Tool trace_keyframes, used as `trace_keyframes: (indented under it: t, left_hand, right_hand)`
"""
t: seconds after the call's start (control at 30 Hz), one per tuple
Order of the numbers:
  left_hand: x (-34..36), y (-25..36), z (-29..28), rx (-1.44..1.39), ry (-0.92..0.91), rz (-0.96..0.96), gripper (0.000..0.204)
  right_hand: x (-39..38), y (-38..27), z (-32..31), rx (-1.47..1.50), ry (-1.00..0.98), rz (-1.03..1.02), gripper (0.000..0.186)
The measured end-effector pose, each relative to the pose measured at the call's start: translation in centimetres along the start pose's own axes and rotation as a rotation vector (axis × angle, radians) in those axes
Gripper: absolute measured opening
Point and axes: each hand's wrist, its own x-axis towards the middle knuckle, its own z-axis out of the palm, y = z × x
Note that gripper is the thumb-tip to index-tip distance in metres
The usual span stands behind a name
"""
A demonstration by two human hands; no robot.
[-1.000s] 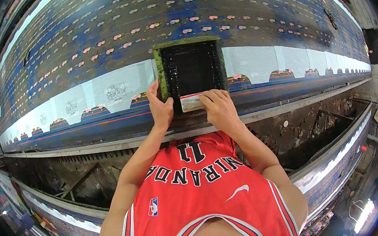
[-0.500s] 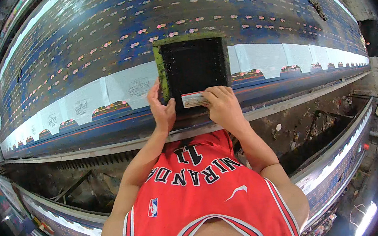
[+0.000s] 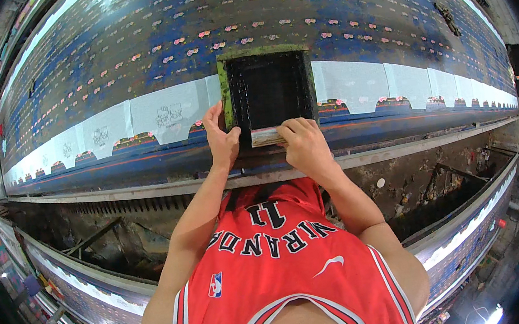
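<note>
A screen-printing frame [image 3: 225,93] with green-smeared edges sits in front of me over the row of pale fabric pieces. Its inside is coated with wet-looking black ink [image 3: 268,92]. My left hand [image 3: 224,141] grips the frame's near left side, fingers along the outer edge and thumb at the near corner. In my right hand [image 3: 306,145] is a squeegee [image 3: 264,137] with a worn, pale handle, held crosswise at the frame's near end. Its blade is hidden. Left of the frame, several pale fabric pieces [image 3: 112,129] carry dark line prints. Whether the frame touches the fabric I cannot tell.
The long printing table [image 3: 156,65] is blue and dark, dotted with rows of small pink marks. A metal rail [image 3: 119,195] runs along its near edge. Behind me lies a dirty trough [image 3: 399,183], then a second table [image 3: 94,296]. Small dark objects [image 3: 447,19] rest at the far right.
The frame has shifted right along the table, held by my left hand with the squeegee still in my right. More of the pale fabric now shows to its left.
</note>
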Motion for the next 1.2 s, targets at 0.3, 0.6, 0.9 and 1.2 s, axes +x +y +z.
trace_keyframes:
  t: [0.3,0.6,0.9,1.2]
  left_hand:
    - [-0.2,0.8,0.1,-0.149,-0.049,-0.088,0.082]
    - [-0.1,1.5,-0.5,0.041,-0.063,-0.096,0.084]
    - [-0.1,-0.4,0.2,-0.015,0.000,0.030,0.077]
    - [-2.8,1.2,7.8,-0.220,0.022,0.160,0.083]
  right_hand:
    - [10.1,4.1,-0.3,-0.035,0.056,-0.029,0.012]
    - [3.3,2.3,2.6,-0.041,0.102,0.011,0.031]
    - [-0.9,-0.3,0.6,-0.030,0.077,0.021,0.025]
    - [-4.4,5.0,-5.0,0.005,0.099,0.050,0.037]
